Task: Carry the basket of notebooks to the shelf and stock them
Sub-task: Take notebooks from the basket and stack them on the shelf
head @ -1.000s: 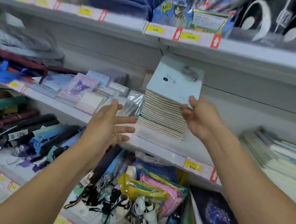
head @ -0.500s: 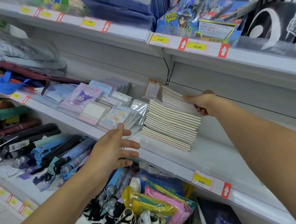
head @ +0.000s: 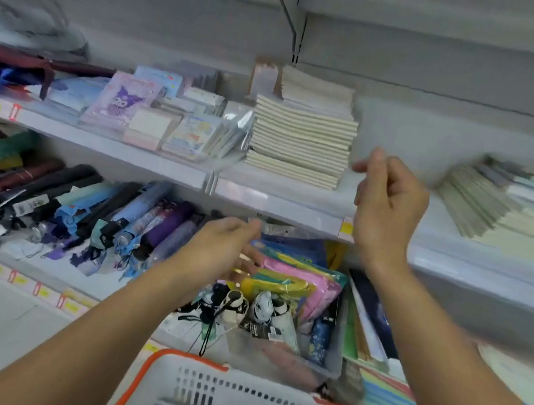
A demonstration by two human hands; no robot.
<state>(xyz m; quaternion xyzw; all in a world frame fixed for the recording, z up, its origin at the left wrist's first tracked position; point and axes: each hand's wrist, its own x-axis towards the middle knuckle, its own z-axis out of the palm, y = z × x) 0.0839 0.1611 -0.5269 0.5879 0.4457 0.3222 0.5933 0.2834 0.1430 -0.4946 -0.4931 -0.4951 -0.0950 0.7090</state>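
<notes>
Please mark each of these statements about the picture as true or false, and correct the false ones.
1. The right hand grips a notebook. False: it holds nothing.
2. The cream notebook stack lies on the shelf. True.
3. The basket has an orange rim. True.
4. The left hand rests on the stack. False: it hangs lower, in front of the umbrellas.
5. The basket sits on the shelf. False: it is below both hands, at the frame's bottom.

I saw a stack of cream-covered notebooks (head: 301, 139) resting on the white metal shelf (head: 279, 200), and my right hand (head: 389, 201) hung just beside its right edge with fingers loosely curled, holding nothing. My left hand (head: 218, 250) hovered lower, relaxed, above the white plastic basket with an orange rim (head: 266, 402).
</notes>
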